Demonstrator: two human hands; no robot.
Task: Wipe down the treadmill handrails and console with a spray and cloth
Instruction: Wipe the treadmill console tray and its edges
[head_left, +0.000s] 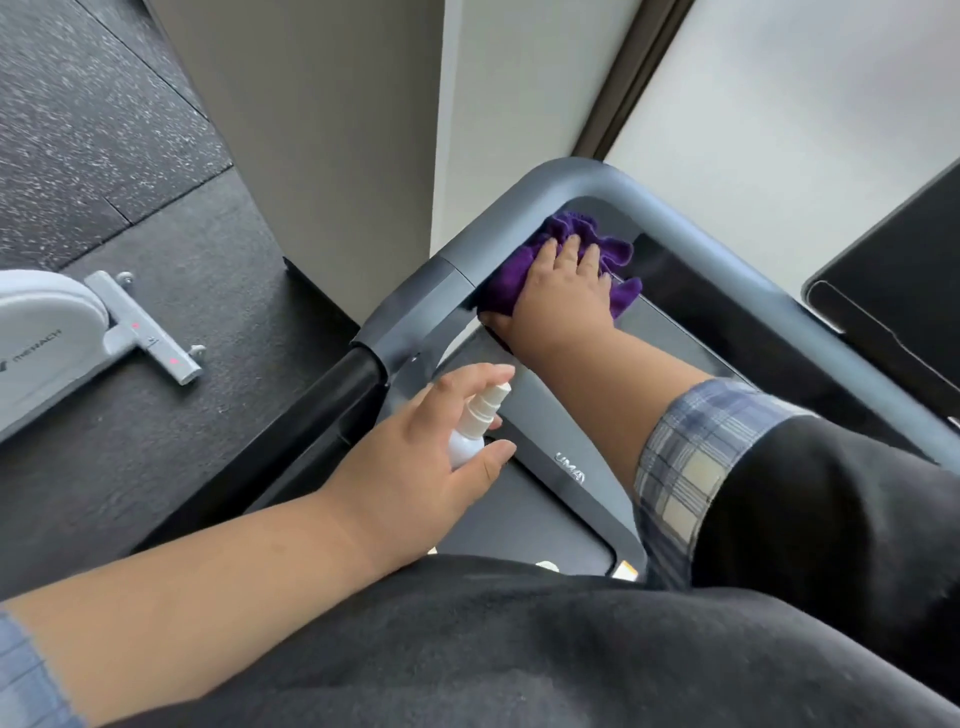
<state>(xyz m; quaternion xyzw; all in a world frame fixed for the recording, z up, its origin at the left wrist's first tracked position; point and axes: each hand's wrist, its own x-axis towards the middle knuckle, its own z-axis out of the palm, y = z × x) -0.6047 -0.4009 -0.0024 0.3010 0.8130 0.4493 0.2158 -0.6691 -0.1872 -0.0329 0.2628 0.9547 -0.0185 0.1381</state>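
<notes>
My right hand (558, 291) presses a purple cloth (566, 228) flat against the treadmill console (670, 332), just inside the grey handrail (483, 234) at its left corner. Its fingers lie straight on the cloth. My left hand (431, 447) holds a small white spray bottle (475, 426) lower down, above the console's front edge, nozzle pointing up and right. Thumb and fingers wrap the bottle's body. The black foam grip (343, 379) of the left handrail sits just left of that hand.
A white and grey exercise machine (67, 338) stands on the dark rubber floor at the left. A beige wall and column rise behind the handrail. A black tablet-like screen (893, 291) sits at the right edge, with a frosted window behind it.
</notes>
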